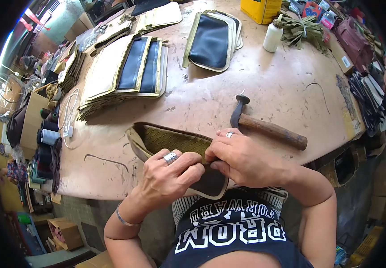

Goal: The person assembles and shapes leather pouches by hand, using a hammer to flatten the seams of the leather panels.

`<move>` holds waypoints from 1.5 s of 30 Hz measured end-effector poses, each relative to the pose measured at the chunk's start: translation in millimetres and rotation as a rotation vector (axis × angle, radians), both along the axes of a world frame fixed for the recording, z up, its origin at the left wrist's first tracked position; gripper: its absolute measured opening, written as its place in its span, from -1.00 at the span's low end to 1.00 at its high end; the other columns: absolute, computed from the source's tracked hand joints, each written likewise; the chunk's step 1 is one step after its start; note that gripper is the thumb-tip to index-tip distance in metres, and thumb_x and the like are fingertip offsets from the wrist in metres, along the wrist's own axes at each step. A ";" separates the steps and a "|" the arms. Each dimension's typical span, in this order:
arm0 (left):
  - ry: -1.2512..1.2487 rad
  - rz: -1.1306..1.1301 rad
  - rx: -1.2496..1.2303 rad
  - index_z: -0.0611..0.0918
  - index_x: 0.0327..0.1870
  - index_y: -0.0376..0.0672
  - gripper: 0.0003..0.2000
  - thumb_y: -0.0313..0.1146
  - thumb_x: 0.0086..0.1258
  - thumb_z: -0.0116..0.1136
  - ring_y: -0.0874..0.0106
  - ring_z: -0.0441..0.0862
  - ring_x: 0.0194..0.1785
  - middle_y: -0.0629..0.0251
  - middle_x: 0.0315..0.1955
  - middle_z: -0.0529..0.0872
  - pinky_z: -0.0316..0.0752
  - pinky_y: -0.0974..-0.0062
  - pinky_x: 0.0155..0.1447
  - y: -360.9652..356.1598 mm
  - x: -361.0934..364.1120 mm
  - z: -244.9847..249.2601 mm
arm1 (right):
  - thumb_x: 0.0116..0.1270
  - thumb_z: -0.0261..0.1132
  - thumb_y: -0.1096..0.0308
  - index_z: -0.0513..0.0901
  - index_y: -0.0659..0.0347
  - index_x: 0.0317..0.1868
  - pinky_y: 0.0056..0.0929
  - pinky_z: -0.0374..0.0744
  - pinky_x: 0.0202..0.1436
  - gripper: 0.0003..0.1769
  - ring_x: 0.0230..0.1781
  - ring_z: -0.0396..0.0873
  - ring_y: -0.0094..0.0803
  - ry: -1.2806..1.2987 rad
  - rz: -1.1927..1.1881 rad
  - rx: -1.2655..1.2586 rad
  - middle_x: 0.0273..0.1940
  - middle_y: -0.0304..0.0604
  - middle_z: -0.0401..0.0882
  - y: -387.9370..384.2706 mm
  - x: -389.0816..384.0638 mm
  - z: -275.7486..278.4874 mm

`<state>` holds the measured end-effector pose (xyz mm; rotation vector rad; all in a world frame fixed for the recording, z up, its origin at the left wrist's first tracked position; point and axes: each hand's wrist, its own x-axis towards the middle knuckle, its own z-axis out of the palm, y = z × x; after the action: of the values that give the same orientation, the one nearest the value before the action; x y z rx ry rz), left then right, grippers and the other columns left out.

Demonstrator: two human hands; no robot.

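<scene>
An olive-lined pouch piece (170, 139) with a dark outer face is held open side up at the table's near edge. My left hand (170, 174), with a wide silver ring, has its fingers closed on the near rim of the pouch. Close beside it, my right hand (244, 156) pinches the same rim near its right end. The fingertips of both hands almost meet. Just beyond my right hand lies a hammer (273, 130) with a wooden handle and a dark metal head. The pouch's lower part hangs over the table edge against my shirt.
Stacked fabric panels (108, 73) lie at the back left of the table (282, 80). More dark panels (211, 42) sit at the back middle. A white bottle (273, 36), a yellow can (259, 10) and a bundle of olive strips (306, 31) stand at the back right. Thread spools (49, 137) are at the left.
</scene>
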<state>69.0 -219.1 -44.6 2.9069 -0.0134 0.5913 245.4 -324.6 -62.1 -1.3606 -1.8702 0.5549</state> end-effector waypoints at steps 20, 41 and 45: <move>0.042 0.003 -0.137 0.53 -0.34 -0.12 -0.86 -0.54 0.05 0.11 0.40 0.50 -0.42 0.33 -0.44 0.50 0.41 0.49 -0.41 9.7 8.3 -41.4 | 0.20 0.17 0.37 0.51 0.25 -0.27 -0.12 0.13 0.30 -0.86 -0.12 0.47 -0.13 0.039 0.079 -0.492 -0.34 -0.01 0.52 -1.5 26.6 -22.2; -0.002 -0.013 -0.165 0.53 -0.40 -0.15 -0.84 -0.56 -0.01 0.22 0.36 0.52 -0.45 0.29 -0.40 0.56 0.41 0.47 -0.44 7.2 -4.8 -53.1 | 0.15 0.17 0.43 0.55 0.34 -0.24 -0.29 0.46 -0.28 -0.82 -0.38 0.54 -0.11 0.130 -0.004 -0.650 -0.43 0.12 0.54 3.6 12.1 -17.6; 0.024 -0.013 -0.190 0.53 -0.40 -0.15 -0.83 -0.56 -0.01 0.25 0.37 0.53 -0.44 0.29 -0.40 0.56 0.41 0.48 -0.45 8.5 -5.1 -53.7 | 0.17 0.22 0.40 0.54 0.33 -0.30 -0.31 0.44 -0.31 -0.84 -0.39 0.53 -0.14 0.015 -0.001 -0.603 -0.44 0.07 0.53 4.8 9.9 -18.8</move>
<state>63.8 -210.6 -98.3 2.7276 0.0253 0.5243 255.3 -319.8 -80.8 -1.7193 -1.7568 1.1919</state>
